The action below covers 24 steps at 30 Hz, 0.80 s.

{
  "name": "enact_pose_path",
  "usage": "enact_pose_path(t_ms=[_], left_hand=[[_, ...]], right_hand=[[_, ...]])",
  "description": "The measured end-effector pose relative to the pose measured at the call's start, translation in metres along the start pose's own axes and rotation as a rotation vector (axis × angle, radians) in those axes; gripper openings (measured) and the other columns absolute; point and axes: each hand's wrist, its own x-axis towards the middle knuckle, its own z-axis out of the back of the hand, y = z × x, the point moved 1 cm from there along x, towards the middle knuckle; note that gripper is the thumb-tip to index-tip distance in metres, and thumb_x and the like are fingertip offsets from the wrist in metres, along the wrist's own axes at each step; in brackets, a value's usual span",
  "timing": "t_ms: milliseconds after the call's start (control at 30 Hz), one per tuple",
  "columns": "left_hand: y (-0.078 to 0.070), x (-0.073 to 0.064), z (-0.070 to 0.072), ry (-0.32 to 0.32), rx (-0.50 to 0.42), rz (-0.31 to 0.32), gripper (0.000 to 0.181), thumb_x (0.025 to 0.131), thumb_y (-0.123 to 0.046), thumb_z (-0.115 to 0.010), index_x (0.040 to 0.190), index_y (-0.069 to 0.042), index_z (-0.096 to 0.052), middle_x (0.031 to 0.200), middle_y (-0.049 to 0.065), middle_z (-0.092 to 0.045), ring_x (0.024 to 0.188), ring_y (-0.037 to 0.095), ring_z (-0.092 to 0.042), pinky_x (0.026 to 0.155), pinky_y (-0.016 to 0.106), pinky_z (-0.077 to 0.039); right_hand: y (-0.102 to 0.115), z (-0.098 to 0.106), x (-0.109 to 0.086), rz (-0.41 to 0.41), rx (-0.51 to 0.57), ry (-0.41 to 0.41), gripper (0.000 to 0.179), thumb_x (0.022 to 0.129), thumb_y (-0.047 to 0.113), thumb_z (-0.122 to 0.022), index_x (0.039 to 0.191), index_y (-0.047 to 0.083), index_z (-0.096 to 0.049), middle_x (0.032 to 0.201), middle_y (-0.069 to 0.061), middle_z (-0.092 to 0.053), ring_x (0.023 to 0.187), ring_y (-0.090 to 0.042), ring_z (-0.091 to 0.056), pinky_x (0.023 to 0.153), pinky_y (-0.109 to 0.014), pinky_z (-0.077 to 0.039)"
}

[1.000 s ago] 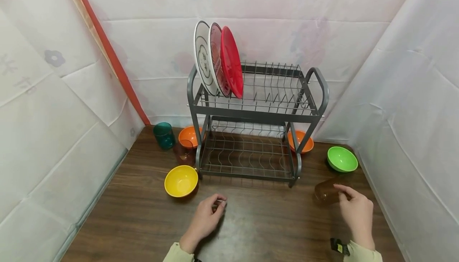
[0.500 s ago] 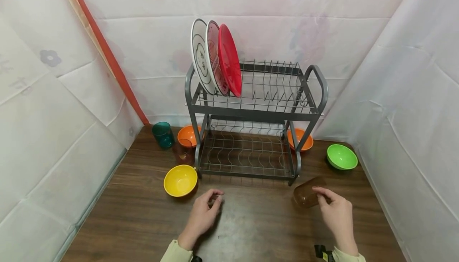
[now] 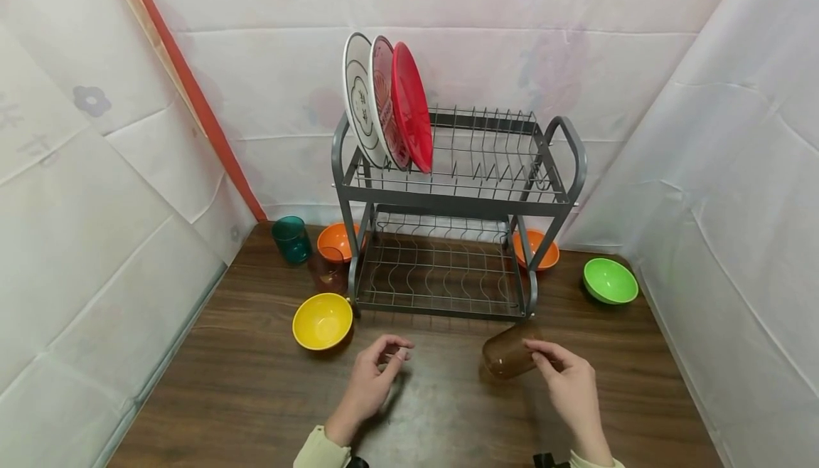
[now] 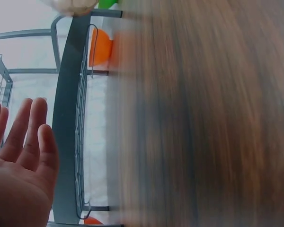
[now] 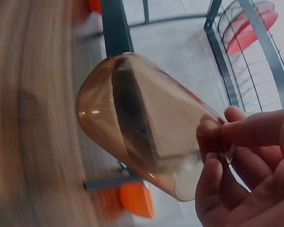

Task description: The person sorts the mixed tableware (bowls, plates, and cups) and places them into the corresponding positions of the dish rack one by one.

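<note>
My right hand (image 3: pixel 569 386) pinches the rim of a clear brown cup (image 3: pixel 510 351) between thumb and fingers. The cup is tilted nearly on its side, its base pointing left, in front of the rack's right half. In the right wrist view the brown cup (image 5: pixel 137 123) shows the rack through its wall. My left hand (image 3: pixel 373 381) holds nothing; its fingers are loosely bent over the table, right of the yellow bowl (image 3: pixel 323 321). The left wrist view shows the left hand (image 4: pixel 23 165) with fingers spread a little.
A two-tier grey dish rack (image 3: pixel 448 201) holds a white plate (image 3: pixel 361 98), a patterned plate (image 3: pixel 387 105) and a red plate (image 3: pixel 411 109). Left stand a teal cup (image 3: pixel 291 240), a reddish clear cup (image 3: pixel 329 272) and an orange bowl (image 3: pixel 335 242). Right are another orange bowl (image 3: pixel 537 249) and a green bowl (image 3: pixel 610 281).
My right hand has carried the brown cup leftward from the right side toward the middle of the table. My left hand has shifted only slightly.
</note>
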Motion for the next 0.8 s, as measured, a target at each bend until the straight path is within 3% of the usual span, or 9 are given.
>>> enact_pose_path(t_ms=[200, 400, 600, 800], left_hand=[[-0.002, -0.001, -0.003, 0.062, -0.065, 0.021, 0.015, 0.098, -0.007, -0.062, 0.113, -0.010, -0.064, 0.111, 0.007, -0.070, 0.092, 0.027, -0.069, 0.079, 0.033, -0.054], [0.001, -0.002, -0.013, 0.147, -0.149, 0.015, 0.035, 0.099, -0.016, -0.063, 0.131, -0.005, -0.054, 0.131, 0.014, -0.061, 0.112, 0.034, -0.062, 0.091, 0.039, -0.050], [0.000, -0.004, -0.022, 0.160, -0.162, 0.037, 0.050, 0.097, -0.017, -0.067, 0.142, -0.014, -0.047, 0.145, 0.002, -0.050, 0.127, 0.034, -0.051, 0.098, 0.053, -0.043], [0.000, -0.004, -0.030, 0.177, -0.256, 0.097, 0.057, 0.095, -0.012, -0.068, 0.145, -0.009, -0.042, 0.151, 0.010, -0.043, 0.131, 0.038, -0.046, 0.099, 0.051, -0.043]], right_hand=[[0.007, -0.019, -0.006, -0.058, 0.268, 0.122, 0.017, 0.092, -0.004, -0.066, 0.104, 0.002, -0.076, 0.102, -0.011, -0.074, 0.087, -0.012, -0.070, 0.075, -0.020, -0.053], [0.010, -0.035, -0.010, -0.116, 0.426, 0.165, 0.017, 0.092, -0.008, -0.063, 0.106, -0.007, -0.072, 0.106, -0.016, -0.073, 0.089, -0.014, -0.070, 0.077, -0.025, -0.055], [0.014, -0.050, -0.013, -0.224, 0.516, 0.175, 0.019, 0.093, -0.004, -0.063, 0.109, -0.008, -0.071, 0.104, -0.009, -0.074, 0.088, -0.014, -0.069, 0.074, -0.028, -0.053], [0.022, -0.062, -0.015, -0.336, 0.638, 0.129, 0.023, 0.093, -0.004, -0.063, 0.114, -0.014, -0.066, 0.096, -0.003, -0.075, 0.085, -0.010, -0.069, 0.070, -0.024, -0.051]])
